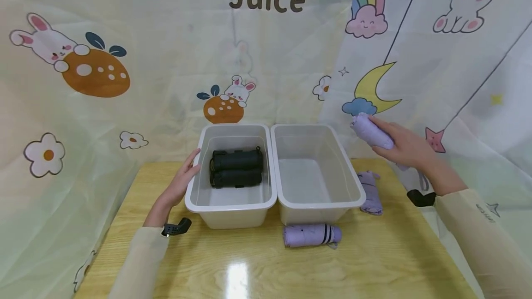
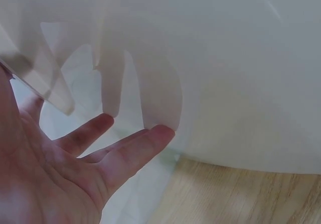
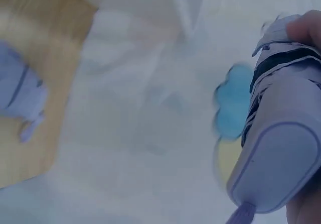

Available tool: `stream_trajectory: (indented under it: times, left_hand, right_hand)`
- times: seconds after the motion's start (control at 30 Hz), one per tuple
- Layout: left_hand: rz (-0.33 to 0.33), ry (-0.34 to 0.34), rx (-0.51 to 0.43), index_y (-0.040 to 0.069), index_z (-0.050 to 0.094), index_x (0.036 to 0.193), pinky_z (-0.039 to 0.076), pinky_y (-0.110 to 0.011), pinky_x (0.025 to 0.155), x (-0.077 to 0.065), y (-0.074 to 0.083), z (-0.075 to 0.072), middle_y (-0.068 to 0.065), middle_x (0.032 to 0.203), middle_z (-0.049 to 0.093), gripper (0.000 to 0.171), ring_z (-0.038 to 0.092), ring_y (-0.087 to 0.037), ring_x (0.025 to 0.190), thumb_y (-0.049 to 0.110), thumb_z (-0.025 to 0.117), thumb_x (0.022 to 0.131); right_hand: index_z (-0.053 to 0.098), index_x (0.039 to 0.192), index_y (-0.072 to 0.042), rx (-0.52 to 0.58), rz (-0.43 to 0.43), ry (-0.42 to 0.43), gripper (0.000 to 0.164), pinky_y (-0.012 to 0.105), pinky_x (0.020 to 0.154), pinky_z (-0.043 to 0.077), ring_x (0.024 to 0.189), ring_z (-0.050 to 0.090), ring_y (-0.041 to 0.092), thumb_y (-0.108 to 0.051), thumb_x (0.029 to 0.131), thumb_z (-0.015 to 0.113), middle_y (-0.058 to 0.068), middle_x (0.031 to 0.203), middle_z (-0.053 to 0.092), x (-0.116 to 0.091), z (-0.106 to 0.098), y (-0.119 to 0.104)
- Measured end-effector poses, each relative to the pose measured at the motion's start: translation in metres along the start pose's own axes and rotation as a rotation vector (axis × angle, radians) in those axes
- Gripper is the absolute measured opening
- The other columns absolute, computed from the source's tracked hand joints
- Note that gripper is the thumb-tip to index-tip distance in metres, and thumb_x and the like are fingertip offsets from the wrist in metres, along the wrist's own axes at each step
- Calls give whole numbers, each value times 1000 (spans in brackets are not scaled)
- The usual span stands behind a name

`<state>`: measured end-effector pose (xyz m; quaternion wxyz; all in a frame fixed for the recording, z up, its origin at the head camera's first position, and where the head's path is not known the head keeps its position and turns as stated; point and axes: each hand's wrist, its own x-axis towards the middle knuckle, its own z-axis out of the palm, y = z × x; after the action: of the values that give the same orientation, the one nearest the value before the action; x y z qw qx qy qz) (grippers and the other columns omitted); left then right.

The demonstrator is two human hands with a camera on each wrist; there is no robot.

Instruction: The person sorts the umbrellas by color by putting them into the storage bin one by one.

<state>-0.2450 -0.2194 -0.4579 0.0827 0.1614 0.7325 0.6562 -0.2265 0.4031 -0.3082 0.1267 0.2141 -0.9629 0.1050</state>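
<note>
Behind everything I see a printed cloth (image 1: 282,61) with rabbits, oranges and the word "Juice". In front of it my head camera shows a wooden table (image 1: 187,269), and on it two pale bins side by side, their rims close together: the left bin (image 1: 230,207) and the right bin (image 1: 322,206).

I have the left hand (image 1: 178,186) at the outer side of the left bin; its fingers are spread, and on the wrist feed I see fingertips touching the wall. The right hand (image 1: 405,144) grips a lilac umbrella (image 1: 371,131), folded, between thumb and fingers. I see it held in the air to the right of the right bin's far corner, its flat end turned to my right wrist camera.

Two black rolls (image 1: 237,178) lie against each other inside the left bin. A second umbrella (image 1: 305,235) lies on the table before the right bin, a third umbrella (image 1: 371,193) just beside its right wall; I can't tell whether either touches it. Smallest are the dark wristbands (image 1: 176,227).
</note>
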Motion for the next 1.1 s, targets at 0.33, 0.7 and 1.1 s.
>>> stream_trajectory:
  times: [0.33, 0.7, 1.1]
  left_hand:
    - [-11, -1, 6, 19, 5, 158, 40, -60, 92, -1, 8, 4, -22, 158, 9, 59, 30, -51, 132, 25, 34, 107]
    - [10, 27, 18, 22, 8, 158, 40, -59, 93, 0, -1, 1, -19, 159, 10, 58, 30, -48, 133, 29, 35, 107]
    - [11, 49, 11, 22, 10, 158, 38, -61, 94, 0, -5, 3, -17, 159, 9, 58, 30, -46, 134, 28, 36, 107]
  right_hand:
    - [33, 153, -26, -7, -192, -38, 78, 44, 66, 44, 86, 52, 28, -26, 84, 70, 16, 112, 57, 63, 3, -51]
    - [39, 150, -22, 229, -240, -161, 77, 46, 80, 35, 105, 39, 34, -9, 82, 73, 18, 123, 55, 110, 65, -81]
    - [49, 145, -20, 303, -270, -169, 75, 41, 74, 40, 94, 49, 27, -7, 74, 70, 14, 127, 58, 131, 123, -78]
